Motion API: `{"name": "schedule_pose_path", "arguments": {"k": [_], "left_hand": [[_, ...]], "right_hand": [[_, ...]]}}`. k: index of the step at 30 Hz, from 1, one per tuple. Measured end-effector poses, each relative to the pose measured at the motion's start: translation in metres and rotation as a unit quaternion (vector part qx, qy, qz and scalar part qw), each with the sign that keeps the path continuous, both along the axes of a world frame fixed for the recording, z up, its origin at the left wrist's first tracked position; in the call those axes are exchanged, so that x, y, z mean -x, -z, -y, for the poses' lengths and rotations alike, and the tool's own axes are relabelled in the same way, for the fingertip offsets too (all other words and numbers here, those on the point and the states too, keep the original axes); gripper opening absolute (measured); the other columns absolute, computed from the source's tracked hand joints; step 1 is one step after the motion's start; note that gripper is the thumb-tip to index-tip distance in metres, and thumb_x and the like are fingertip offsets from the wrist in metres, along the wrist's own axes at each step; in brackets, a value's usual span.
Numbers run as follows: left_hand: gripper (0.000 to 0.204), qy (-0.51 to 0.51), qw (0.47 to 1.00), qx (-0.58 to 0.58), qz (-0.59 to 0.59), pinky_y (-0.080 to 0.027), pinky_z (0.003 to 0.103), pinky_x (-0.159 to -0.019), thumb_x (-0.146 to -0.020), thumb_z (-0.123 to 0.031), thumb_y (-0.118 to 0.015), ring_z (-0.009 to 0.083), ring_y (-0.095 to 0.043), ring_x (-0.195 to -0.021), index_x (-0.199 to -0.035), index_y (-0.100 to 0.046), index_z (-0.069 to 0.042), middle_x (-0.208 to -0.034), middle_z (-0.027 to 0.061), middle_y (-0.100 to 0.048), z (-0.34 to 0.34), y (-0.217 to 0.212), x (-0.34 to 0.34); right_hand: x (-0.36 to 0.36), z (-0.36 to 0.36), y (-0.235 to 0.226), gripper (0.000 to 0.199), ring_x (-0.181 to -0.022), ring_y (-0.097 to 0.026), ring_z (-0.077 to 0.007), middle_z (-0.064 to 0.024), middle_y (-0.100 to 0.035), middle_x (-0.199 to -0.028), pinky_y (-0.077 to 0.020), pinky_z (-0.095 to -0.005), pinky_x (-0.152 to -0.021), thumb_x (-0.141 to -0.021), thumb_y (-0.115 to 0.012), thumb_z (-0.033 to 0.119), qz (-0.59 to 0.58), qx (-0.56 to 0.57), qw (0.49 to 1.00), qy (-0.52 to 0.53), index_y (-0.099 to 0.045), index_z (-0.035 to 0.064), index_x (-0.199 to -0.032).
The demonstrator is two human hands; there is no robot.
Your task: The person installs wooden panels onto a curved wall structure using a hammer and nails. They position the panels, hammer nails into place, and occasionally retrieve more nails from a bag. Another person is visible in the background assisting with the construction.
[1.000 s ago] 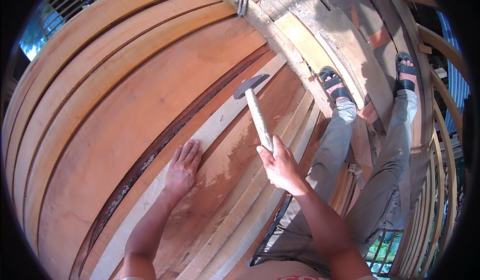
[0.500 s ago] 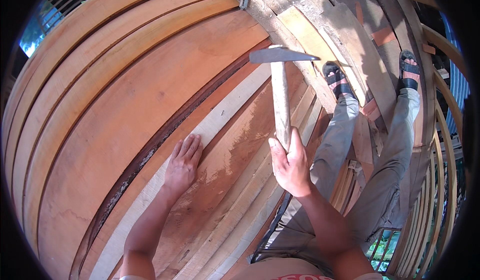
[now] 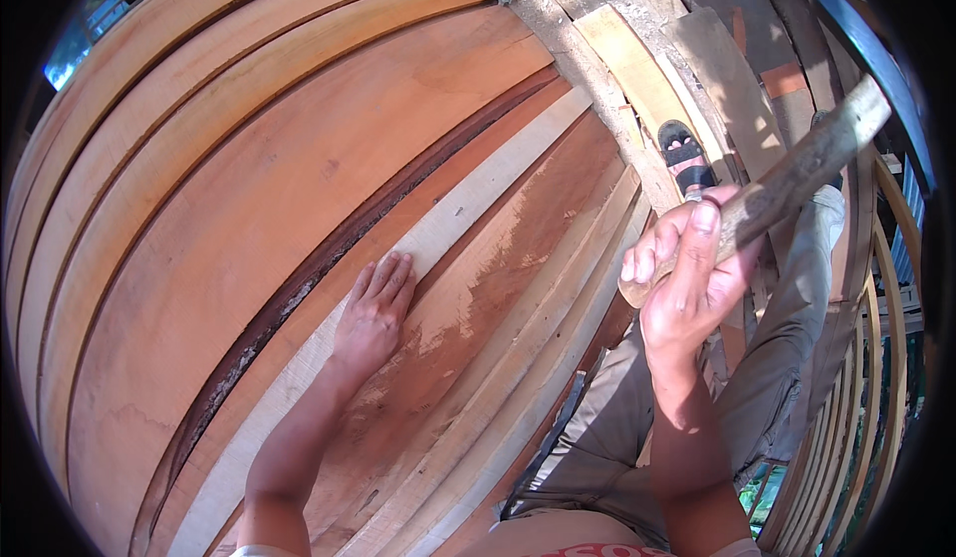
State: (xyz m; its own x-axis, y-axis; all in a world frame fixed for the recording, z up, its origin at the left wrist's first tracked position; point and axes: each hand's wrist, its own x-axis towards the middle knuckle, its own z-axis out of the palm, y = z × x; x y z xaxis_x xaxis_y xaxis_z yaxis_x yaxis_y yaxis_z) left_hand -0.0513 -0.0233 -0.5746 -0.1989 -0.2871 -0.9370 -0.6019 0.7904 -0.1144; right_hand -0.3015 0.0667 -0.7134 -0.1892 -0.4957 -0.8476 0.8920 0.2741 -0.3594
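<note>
A long pale wooden strip [image 3: 503, 171] runs diagonally across the reddish-brown boards. My left hand [image 3: 372, 316] lies flat over it, fingers stretched out and close together, pressing on its surface. A small dark speck, perhaps a nail, shows on the strip beyond the fingertips; it is too small to be sure. To the right, my right hand [image 3: 689, 273] is wrapped round the lower handle of a hammer [image 3: 812, 161]. The hammer is raised and tilted, its worn wooden handle slanting up to the right and its dark metal head near the right rim of the view.
Several wide planks [image 3: 299, 174] lie side by side on the left, with a dark rough-edged gap between two of them. A yellowish board [image 3: 622, 54] and other pieces cover the floor by my sandalled foot [image 3: 685, 154]. Curved wooden slats [image 3: 876, 388] stand at the right.
My right hand has swung the hammer up and to the right, away from the strip. My left hand stays on the strip, while the whole view has shifted slightly.
</note>
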Motion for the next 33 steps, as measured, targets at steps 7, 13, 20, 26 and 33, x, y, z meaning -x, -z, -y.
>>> {"name": "schedule_pose_path", "arguments": {"k": [7,13,20,26,33], "left_hand": [[0.046,-0.003,1.0,0.001,0.005,-0.028,0.045,-0.115,-0.083,-0.005,-0.047,0.0298,-0.037,-0.138,-0.128,-0.053,0.004,-0.145,0.016,-0.044,-0.003,0.001,-0.005],[0.044,-0.01,1.0,0.015,-0.019,-0.028,0.045,-0.114,-0.083,-0.004,-0.048,0.0294,-0.038,-0.138,-0.127,-0.054,0.004,-0.144,0.0161,-0.046,0.004,0.003,0.002],[0.04,-0.027,0.999,0.021,-0.026,-0.029,0.044,-0.114,-0.084,-0.004,-0.05,0.0289,-0.039,-0.137,-0.122,-0.058,0.004,-0.141,0.0168,-0.048,-0.005,0.001,-0.011],[0.036,-0.035,0.998,0.024,-0.042,-0.03,0.044,-0.114,-0.085,-0.004,-0.05,0.0295,-0.039,-0.136,-0.12,-0.058,0.004,-0.141,0.0173,-0.048,0.005,0.004,-0.006],[0.031,-0.062,0.996,0.034,-0.046,-0.031,0.044,-0.113,-0.087,-0.004,-0.051,0.0302,-0.041,-0.135,-0.115,-0.06,0.004,-0.138,0.0177,-0.051,-0.004,0.001,-0.014]], "right_hand": [[-0.132,-0.096,0.005,0.036,-0.081,-0.057,-0.0534,-0.0312,-0.059,-0.081,-0.0408,-0.0586,-0.065,-0.093,-0.062,0.026,-0.007,-0.001,0.881,-0.473,-0.039,0.0021,-0.105],[-0.07,-0.04,0.0,0.022,-0.052,-0.052,-0.021,-0.0076,-0.05,-0.066,-0.0457,-0.0319,-0.051,-0.095,-0.058,0.016,-0.062,-0.036,0.996,-0.06,-0.043,0.002,-0.104],[-0.09,-0.076,0.008,0.029,-0.071,-0.058,-0.0491,-0.026,-0.055,-0.069,-0.0433,-0.0509,-0.06,-0.092,-0.061,0.019,-0.062,0.064,0.89,-0.447,-0.042,0.002,-0.106],[-0.041,0.003,-0.009,0.016,-0.052,-0.051,-0.0272,-0.0088,-0.049,-0.064,-0.0424,-0.0374,-0.049,-0.095,-0.055,0.011,-0.026,-0.053,0.994,0.093,-0.041,0.0052,-0.099],[-0.08,-0.066,-0.011,0.026,-0.064,-0.061,-0.0418,-0.0215,-0.057,-0.068,-0.0464,-0.0455,-0.058,-0.092,-0.062,0.016,-0.093,0.031,0.916,-0.388,-0.043,-0.001,-0.101]]}}
